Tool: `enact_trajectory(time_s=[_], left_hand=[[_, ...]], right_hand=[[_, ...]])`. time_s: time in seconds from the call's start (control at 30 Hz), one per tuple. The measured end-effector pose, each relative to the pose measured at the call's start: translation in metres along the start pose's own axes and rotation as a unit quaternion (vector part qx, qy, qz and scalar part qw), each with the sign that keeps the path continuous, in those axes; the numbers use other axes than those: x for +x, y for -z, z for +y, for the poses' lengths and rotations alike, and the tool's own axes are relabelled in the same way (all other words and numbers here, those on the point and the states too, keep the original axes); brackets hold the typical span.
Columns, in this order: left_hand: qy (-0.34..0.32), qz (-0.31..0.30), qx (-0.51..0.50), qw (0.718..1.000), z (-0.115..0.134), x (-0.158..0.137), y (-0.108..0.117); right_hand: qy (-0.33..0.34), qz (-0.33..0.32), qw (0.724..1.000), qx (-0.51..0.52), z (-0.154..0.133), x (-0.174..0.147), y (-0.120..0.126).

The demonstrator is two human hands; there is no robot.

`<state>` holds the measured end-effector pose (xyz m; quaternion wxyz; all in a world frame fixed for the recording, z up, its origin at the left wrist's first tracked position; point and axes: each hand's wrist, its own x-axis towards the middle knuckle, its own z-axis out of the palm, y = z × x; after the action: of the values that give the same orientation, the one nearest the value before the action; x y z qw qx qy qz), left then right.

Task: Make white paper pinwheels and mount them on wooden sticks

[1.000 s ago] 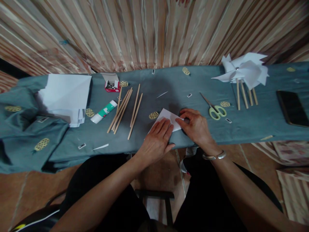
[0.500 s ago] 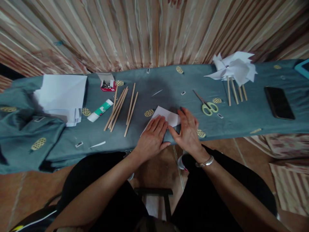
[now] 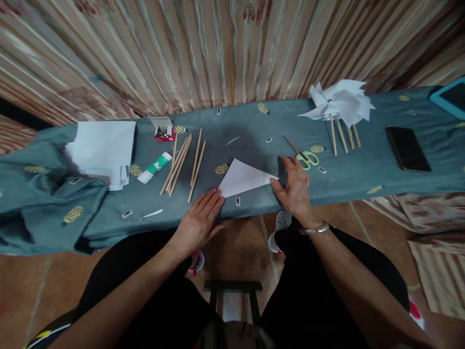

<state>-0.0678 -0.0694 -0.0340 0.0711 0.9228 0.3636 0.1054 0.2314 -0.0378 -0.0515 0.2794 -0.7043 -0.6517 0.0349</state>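
Note:
A white sheet of paper folded into a triangle [image 3: 244, 178] lies on the cloth-covered table in front of me. My left hand [image 3: 199, 218] rests flat with fingers stretched out, its fingertips on the paper's lower left corner. At the paper's right tip is my right hand [image 3: 295, 189], its thumb touching the point and its fingers spread apart on the cloth. Just beyond those fingers lie scissors with pale green handles [image 3: 307, 159].
Left of the paper are several wooden sticks [image 3: 178, 165], a glue stick [image 3: 155, 167], a red box of small metal pieces [image 3: 164, 133] and stacked white paper [image 3: 105, 145]. Paper pinwheels [image 3: 341, 104], a black phone [image 3: 407, 149] and a blue-framed tablet [image 3: 448, 97] lie to the right.
My hands have moved apart along the paper, the left one leftward and the right one slightly rightward. More of the folded triangle now shows between them.

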Motion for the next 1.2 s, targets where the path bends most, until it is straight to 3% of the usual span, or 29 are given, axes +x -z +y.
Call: enact_trajectory(time_s=[0.33,0.5,0.63,0.73,1.03,1.2], left_hand=[[0.044,0.059,0.007,0.997,0.008,-0.018,-0.003],[0.058,0.080,0.001,0.995,0.011,-0.020,-0.005],[0.063,0.065,-0.002,0.996,0.012,-0.019,-0.002],[0.068,0.059,-0.007,0.996,0.011,-0.018,0.000],[0.105,0.065,-0.045,0.991,0.011,-0.032,0.010],[0.145,0.106,-0.104,0.978,0.010,-0.032,0.017]], right_hand=[[0.002,0.017,0.999,0.045,0.012,0.006,0.002],[0.004,0.026,0.997,0.073,0.002,0.011,0.012],[0.063,-0.030,0.993,0.091,-0.015,0.014,0.009],[0.068,-0.074,0.990,0.098,-0.020,0.014,-0.002],[0.085,-0.071,0.987,0.117,-0.014,0.011,-0.010],[0.083,-0.076,0.985,0.130,-0.014,0.012,-0.007]])
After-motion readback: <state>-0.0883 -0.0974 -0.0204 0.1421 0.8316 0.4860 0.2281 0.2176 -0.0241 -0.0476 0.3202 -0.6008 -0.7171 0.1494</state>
